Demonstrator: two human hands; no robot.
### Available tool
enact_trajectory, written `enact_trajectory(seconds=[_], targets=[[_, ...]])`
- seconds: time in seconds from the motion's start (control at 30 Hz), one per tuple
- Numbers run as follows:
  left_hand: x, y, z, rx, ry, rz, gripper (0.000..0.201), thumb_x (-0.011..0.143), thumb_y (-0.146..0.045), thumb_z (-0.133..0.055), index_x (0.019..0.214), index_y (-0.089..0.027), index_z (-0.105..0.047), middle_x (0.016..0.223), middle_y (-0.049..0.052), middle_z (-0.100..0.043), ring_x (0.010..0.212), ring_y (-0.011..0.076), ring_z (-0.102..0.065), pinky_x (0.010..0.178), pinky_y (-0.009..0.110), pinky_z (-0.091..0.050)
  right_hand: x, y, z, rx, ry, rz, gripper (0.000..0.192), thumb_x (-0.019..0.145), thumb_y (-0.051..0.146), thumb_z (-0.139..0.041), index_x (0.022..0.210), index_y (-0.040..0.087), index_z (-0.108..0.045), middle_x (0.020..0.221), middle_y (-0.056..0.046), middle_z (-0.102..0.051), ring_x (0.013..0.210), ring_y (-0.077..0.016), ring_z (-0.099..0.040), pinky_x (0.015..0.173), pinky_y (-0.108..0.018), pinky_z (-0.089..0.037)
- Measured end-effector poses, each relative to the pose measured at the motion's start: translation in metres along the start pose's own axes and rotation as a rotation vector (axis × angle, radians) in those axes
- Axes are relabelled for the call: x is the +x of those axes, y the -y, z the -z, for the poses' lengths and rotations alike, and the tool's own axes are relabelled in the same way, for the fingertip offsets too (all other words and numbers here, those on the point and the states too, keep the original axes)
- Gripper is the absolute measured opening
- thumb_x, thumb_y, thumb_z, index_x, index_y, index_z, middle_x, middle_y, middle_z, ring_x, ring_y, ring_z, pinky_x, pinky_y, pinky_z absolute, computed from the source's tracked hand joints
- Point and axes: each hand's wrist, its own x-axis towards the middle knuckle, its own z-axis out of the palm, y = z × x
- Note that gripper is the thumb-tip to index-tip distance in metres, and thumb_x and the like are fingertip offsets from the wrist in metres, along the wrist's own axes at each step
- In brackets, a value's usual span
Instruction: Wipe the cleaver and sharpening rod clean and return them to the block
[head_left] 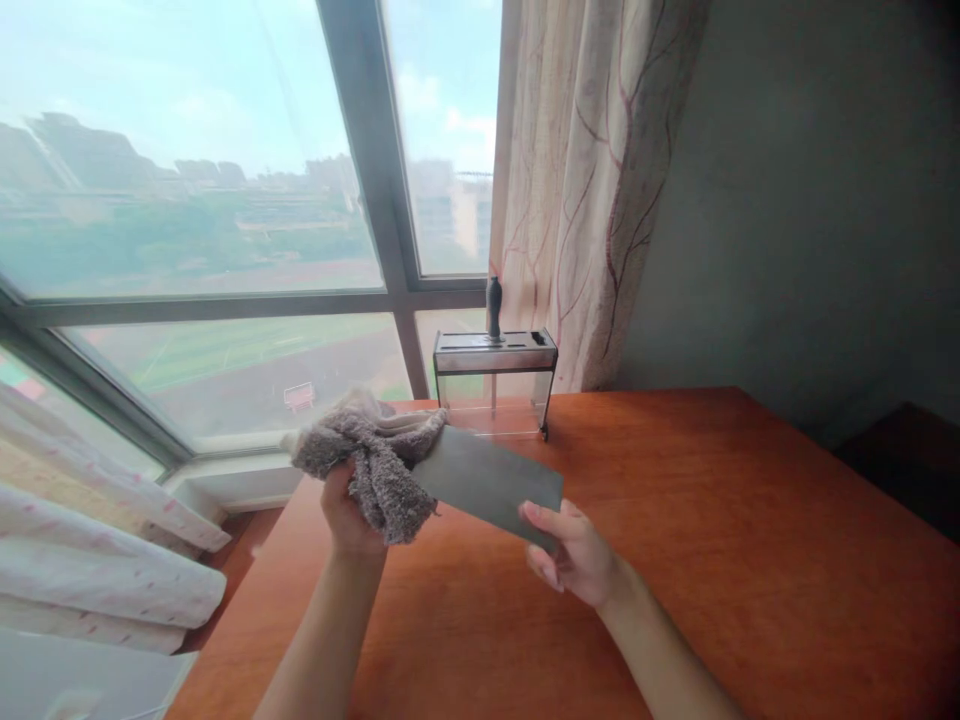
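While the left hand points up, fingers squeeze fuzzy cloth; right of the cloth, the right hand pinches a blade.

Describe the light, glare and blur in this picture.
In the head view, the window is bright, the scenery beyond it hazy and smeared; the right-hand wall sinks into shadow; the blade looks dull gray, without strong glare; the cloth shows its tufts.
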Motion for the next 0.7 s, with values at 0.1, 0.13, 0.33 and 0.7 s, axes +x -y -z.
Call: enact_trajectory(seconds=[0.1, 0.13, 0.33, 0.7], targets=[[0.001, -0.003, 0.002, -0.009, -0.029, -0.025, 0.015, 0.070, -0.018, -0.056, 0.082, -0.019, -0.064, 0.067, 0.000, -0.068, 0.065, 0.0166, -0.065, 0.061, 0.024, -0.054, 0.002, 0.000, 0.000, 0.050, 0.044, -0.046, 0.034, 0.078, 0.053, -0.061, 0.076, 0.019, -0.057, 0.035, 0.009, -0.045, 0.028, -0.0064, -0.032, 0.031, -0.019, -0.023], [0.003, -0.004, 0.003, -0.003, -0.064, -0.037, 0.013, 0.070, -0.018, -0.056, 0.081, -0.019, -0.064, 0.065, -0.001, -0.067, 0.061, 0.0148, -0.064, 0.059, 0.022, -0.053, 0.002, -0.001, -0.002, 0.011, 0.051, -0.032, 0.035, 0.079, 0.053, -0.061, 0.076, 0.019, -0.058, 0.037, 0.008, -0.047, 0.030, -0.0066, -0.035, 0.033, -0.019, -0.025], [0.013, -0.005, -0.001, 0.041, -0.174, -0.010, 0.012, 0.073, -0.019, -0.056, 0.080, -0.017, -0.065, 0.065, -0.001, -0.068, 0.060, 0.0139, -0.063, 0.060, 0.023, -0.053, 0.004, -0.010, -0.006, -0.418, 0.049, 0.169, 0.046, 0.085, 0.056, -0.051, 0.060, 0.017, -0.058, 0.046, 0.002, -0.054, 0.042, -0.0102, -0.050, 0.046, -0.021, -0.040], [0.020, 0.004, 0.006, 0.189, -0.240, -0.144, 0.019, 0.063, -0.013, -0.069, 0.081, -0.013, -0.064, 0.070, 0.000, -0.067, 0.062, 0.0137, -0.063, 0.058, 0.022, -0.052, -0.005, 0.004, -0.001, -1.069, -0.051, 0.614, 0.031, 0.092, 0.037, -0.047, 0.077, 0.019, -0.068, 0.063, -0.004, -0.062, 0.059, -0.0151, -0.054, 0.059, -0.027, -0.037]])
